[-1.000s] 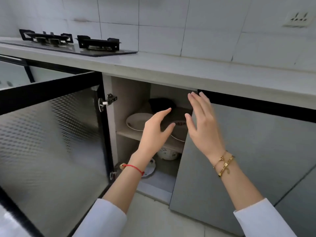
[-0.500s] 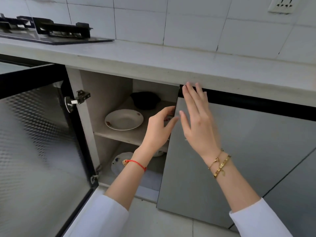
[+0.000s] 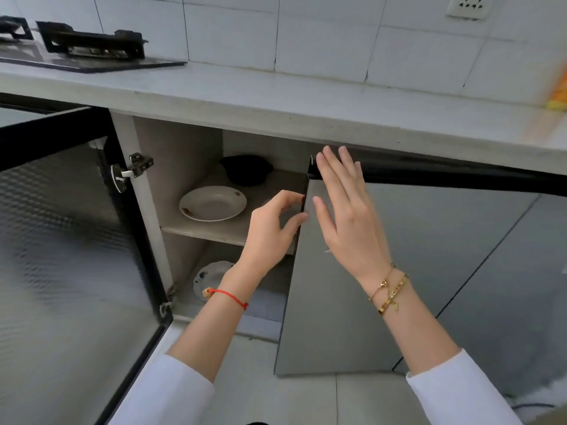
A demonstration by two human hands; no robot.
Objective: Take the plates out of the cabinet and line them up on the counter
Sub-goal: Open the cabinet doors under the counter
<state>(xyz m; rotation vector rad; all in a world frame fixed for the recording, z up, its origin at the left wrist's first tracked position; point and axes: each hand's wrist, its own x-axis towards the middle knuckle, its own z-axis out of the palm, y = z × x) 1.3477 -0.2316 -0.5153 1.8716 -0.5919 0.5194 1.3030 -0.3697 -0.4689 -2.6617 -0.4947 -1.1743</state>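
Note:
A white plate (image 3: 213,203) lies on the cabinet's middle shelf (image 3: 214,231). Behind it sits a black bowl (image 3: 246,170). Another white plate with a blue pattern (image 3: 210,277) stands on the cabinet floor, partly hidden by my left forearm. My left hand (image 3: 270,231) curls its fingers round the edge of the grey right door (image 3: 343,317). My right hand (image 3: 343,207) is held with straight fingers against the front of that door near its top corner. The grey counter (image 3: 276,99) runs above.
The left cabinet door (image 3: 61,256), black-framed with patterned glass, stands wide open at the left. A black gas hob (image 3: 82,47) sits on the counter at the far left. An orange object (image 3: 557,99) blurs at the right edge. A wall socket (image 3: 466,7) is above.
Both hands moved from in front of the opening to the right door's edge; my left fingers have taken hold of that edge. The door's free edge now stands out from the cabinet.

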